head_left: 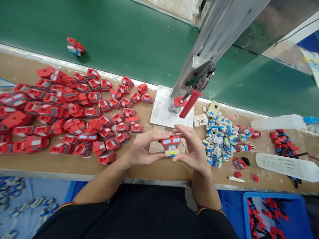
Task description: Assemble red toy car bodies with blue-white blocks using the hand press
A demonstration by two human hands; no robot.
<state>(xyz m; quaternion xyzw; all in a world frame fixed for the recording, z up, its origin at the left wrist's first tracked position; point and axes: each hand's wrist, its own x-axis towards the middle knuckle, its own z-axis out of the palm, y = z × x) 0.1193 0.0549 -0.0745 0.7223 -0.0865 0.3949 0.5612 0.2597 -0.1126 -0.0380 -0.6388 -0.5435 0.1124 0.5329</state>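
Note:
Both hands meet at the front middle of the wooden bench point(154, 167). My left hand point(143, 147) and my right hand point(191, 149) pinch a small toy piece point(171, 145) between their fingertips: a red top with light blue windows over a white, yellow and blue lower part. A big pile of red toy shells point(64, 113) lies to the left of my left hand. To the right of my right hand sits a heap of white, blue and yellow small parts point(219, 141).
A toggle press with a red handle point(189, 103) stands on a metal plate point(161, 111) just behind the hands. A green conveyor belt point(124, 36) carries one assembled toy point(74, 46). A blue tray point(274, 215) of red and black parts sits lower right.

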